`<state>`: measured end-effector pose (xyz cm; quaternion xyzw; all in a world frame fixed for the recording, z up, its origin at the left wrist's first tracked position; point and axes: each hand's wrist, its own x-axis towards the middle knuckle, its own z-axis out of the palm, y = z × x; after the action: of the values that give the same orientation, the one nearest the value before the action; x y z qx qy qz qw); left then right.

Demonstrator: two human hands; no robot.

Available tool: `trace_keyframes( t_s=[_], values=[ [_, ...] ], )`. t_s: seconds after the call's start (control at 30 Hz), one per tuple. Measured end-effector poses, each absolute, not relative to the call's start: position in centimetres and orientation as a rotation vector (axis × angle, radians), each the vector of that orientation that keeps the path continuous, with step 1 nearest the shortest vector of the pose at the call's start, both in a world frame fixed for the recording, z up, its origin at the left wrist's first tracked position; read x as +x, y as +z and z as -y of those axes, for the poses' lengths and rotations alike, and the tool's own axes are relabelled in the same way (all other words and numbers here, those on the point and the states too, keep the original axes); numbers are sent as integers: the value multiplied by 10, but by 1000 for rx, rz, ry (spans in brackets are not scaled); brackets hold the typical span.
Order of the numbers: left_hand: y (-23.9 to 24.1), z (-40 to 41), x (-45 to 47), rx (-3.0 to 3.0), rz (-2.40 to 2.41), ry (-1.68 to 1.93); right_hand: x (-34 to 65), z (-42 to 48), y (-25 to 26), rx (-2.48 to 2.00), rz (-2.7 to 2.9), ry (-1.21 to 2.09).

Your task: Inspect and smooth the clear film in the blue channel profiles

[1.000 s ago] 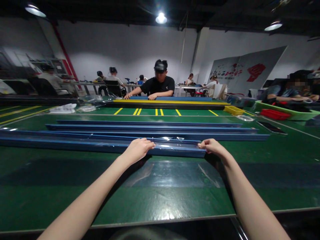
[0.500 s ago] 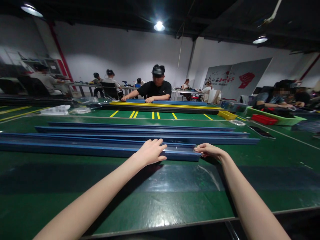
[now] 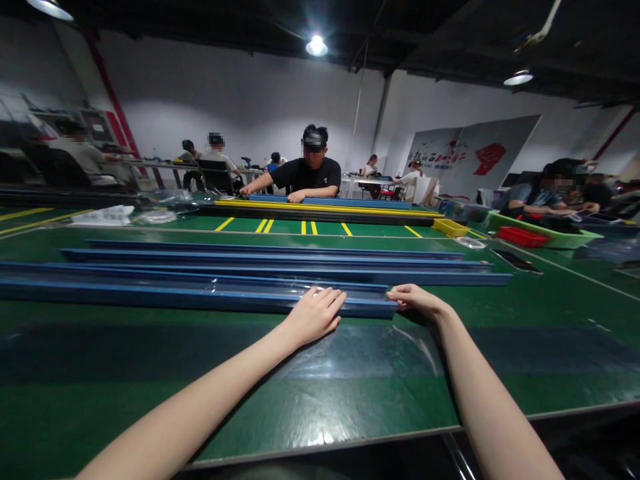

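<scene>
Closest to me lies a long blue channel strip (image 3: 165,295) with a clear, shiny film inside its groove. My left hand (image 3: 317,313) rests over the front edge of this strip near its right part, fingers stretched out and pointing right. At the strip's right end, my right hand (image 3: 415,298) has thumb and forefinger pinched together; what is between them is too small to make out. Behind it, more blue channel strips (image 3: 280,257) lie side by side. A wide sheet of clear plastic film (image 3: 320,353) is spread on the green tabletop in front.
Across the green table (image 3: 320,413), a co-worker (image 3: 310,173) leans over yellow and black strips (image 3: 325,210). To the right are a phone (image 3: 517,261), a yellow tray (image 3: 450,228), a red tray (image 3: 523,237) and a green basin (image 3: 570,237). Clear bags (image 3: 170,203) lie at back left.
My left hand has shifted slightly right and lowered onto the strip's near edge. My right hand stays pinched at the strip's end. The view has tilted a little.
</scene>
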<state>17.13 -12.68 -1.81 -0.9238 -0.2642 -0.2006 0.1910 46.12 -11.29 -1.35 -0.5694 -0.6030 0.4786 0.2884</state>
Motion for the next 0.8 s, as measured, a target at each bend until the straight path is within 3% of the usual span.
trace_keyframes(
  t_s=[0.33, 0.8],
  values=[
    [-16, 137, 173, -2441, 983, -580, 458, 113, -12, -1513, 1573, 1294],
    [-19, 134, 173, -2463, 940, -490, 465, 111, -18, -1465, 1530, 1282]
  ],
)
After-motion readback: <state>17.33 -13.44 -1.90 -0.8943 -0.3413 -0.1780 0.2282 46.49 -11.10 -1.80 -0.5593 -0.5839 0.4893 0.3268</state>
